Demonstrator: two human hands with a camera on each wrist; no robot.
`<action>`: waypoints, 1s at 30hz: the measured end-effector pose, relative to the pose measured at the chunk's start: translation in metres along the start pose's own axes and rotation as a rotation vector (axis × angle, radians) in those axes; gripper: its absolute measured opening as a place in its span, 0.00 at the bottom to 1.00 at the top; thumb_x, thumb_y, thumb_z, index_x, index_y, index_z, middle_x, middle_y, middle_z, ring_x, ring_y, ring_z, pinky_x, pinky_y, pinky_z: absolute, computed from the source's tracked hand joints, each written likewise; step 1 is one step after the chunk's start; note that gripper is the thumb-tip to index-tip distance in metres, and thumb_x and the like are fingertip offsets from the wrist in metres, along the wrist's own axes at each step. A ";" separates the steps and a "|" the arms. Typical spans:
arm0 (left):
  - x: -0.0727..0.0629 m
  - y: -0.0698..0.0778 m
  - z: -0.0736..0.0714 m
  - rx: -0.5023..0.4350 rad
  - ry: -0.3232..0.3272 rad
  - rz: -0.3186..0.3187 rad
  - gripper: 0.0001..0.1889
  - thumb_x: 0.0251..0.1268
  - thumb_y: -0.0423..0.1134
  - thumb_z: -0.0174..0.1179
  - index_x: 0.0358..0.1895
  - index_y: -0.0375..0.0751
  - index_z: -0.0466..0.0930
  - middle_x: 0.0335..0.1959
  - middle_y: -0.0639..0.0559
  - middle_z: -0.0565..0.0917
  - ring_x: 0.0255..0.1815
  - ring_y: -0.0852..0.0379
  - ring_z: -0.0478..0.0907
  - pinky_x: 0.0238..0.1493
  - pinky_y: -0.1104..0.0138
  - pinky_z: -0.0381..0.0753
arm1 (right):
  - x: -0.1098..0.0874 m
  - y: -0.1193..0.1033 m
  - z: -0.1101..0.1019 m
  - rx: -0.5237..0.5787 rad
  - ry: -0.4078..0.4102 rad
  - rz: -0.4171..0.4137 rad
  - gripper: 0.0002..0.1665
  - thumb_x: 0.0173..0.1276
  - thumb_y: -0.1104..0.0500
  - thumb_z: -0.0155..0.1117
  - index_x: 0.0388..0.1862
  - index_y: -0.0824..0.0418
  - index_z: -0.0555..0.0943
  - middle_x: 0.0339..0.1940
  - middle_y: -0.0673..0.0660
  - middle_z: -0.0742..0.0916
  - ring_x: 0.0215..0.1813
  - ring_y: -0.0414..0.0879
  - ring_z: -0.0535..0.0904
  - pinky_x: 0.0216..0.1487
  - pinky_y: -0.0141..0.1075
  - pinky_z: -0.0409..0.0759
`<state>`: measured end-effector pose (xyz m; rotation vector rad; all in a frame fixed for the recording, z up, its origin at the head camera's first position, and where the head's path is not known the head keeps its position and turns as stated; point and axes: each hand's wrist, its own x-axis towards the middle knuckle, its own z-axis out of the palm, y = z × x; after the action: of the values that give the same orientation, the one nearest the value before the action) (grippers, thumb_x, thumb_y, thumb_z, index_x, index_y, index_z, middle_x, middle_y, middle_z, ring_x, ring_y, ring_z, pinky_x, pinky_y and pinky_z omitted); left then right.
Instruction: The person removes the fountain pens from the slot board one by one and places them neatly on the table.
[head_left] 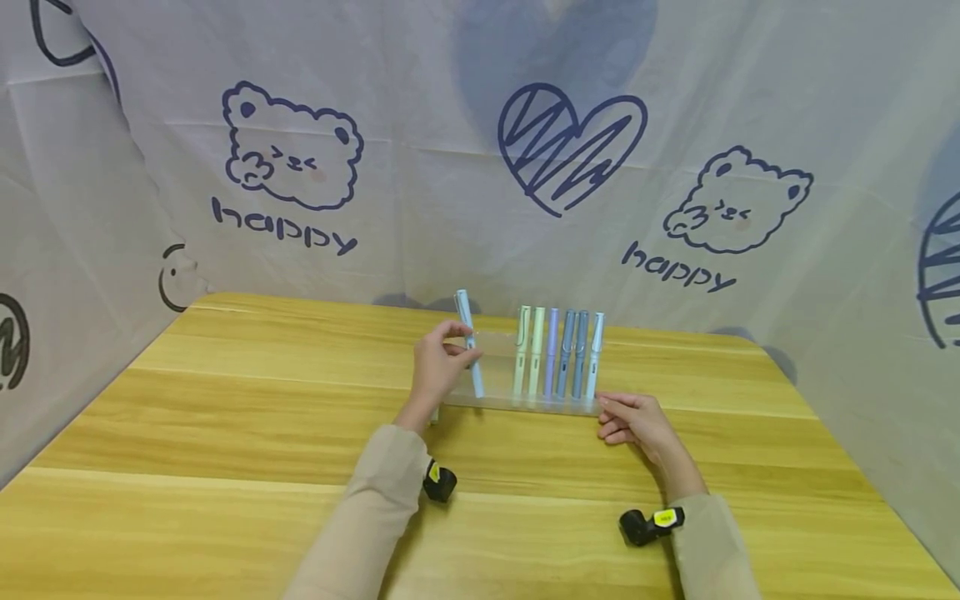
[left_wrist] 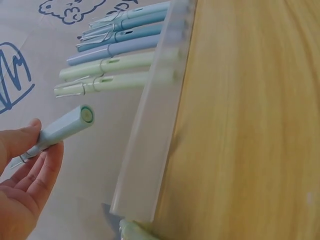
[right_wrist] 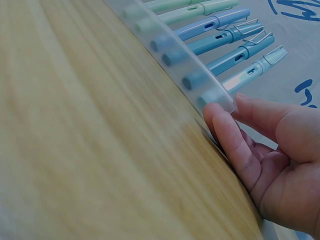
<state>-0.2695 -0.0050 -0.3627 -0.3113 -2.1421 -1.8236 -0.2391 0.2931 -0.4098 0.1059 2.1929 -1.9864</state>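
Note:
My left hand (head_left: 444,358) pinches a light blue pen (head_left: 469,343) between thumb and fingers, holding it nearly upright with a slight tilt. The pen's round end (left_wrist: 87,115) faces the camera in the left wrist view. This pen is over the left part of a clear pen stand (head_left: 517,405), near its front lip. Several pens stand in a row on the stand's right half: light green pens (head_left: 520,354), a purple pen (head_left: 551,354), darker blue pens (head_left: 572,354) and a pale blue pen (head_left: 595,354). My right hand (right_wrist: 280,155) grips the stand's right end corner by thumb and fingers.
The stand rests on a wooden table (head_left: 525,533) towards its back edge. A pale green object (left_wrist: 136,231) shows partly by the stand's left end. Behind the table hangs a white cloth (head_left: 427,200) with bear and heart drawings.

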 end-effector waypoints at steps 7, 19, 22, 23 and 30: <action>0.000 0.001 -0.011 -0.027 -0.030 -0.007 0.15 0.48 0.22 0.62 0.42 0.31 0.75 0.43 0.38 0.78 0.30 0.46 0.79 0.28 0.65 0.80 | 0.000 0.000 -0.001 0.004 -0.006 -0.001 0.27 0.67 0.62 0.53 0.58 0.79 0.63 0.21 0.54 0.80 0.21 0.44 0.80 0.23 0.34 0.80; -0.001 -0.005 -0.028 -0.009 -0.050 -0.040 0.17 0.47 0.21 0.62 0.44 0.29 0.74 0.43 0.37 0.76 0.34 0.46 0.77 0.29 0.66 0.80 | -0.001 0.000 0.000 0.001 -0.006 -0.002 0.27 0.67 0.62 0.52 0.59 0.79 0.63 0.22 0.55 0.80 0.21 0.43 0.80 0.23 0.33 0.80; 0.000 -0.008 -0.031 -0.011 -0.055 -0.050 0.18 0.47 0.21 0.62 0.45 0.29 0.74 0.42 0.36 0.76 0.35 0.45 0.77 0.29 0.66 0.80 | -0.001 0.000 0.000 -0.005 -0.005 -0.005 0.27 0.67 0.61 0.52 0.59 0.79 0.63 0.22 0.55 0.80 0.21 0.43 0.80 0.24 0.33 0.80; 0.000 -0.009 -0.033 -0.012 -0.054 -0.052 0.18 0.47 0.21 0.62 0.45 0.29 0.74 0.41 0.36 0.76 0.35 0.45 0.77 0.29 0.66 0.80 | -0.001 -0.001 0.000 -0.006 -0.006 -0.005 0.27 0.67 0.61 0.52 0.59 0.79 0.63 0.22 0.55 0.81 0.21 0.43 0.80 0.24 0.33 0.80; -0.001 -0.009 -0.042 -0.010 -0.035 -0.094 0.18 0.48 0.22 0.62 0.46 0.29 0.73 0.41 0.34 0.76 0.38 0.44 0.76 0.30 0.68 0.80 | 0.000 0.000 0.000 -0.002 -0.011 -0.011 0.27 0.68 0.62 0.52 0.59 0.79 0.62 0.22 0.54 0.80 0.21 0.43 0.80 0.23 0.33 0.80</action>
<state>-0.2675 -0.0479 -0.3650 -0.2497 -2.2062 -1.8942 -0.2394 0.2932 -0.4095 0.0831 2.1927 -1.9859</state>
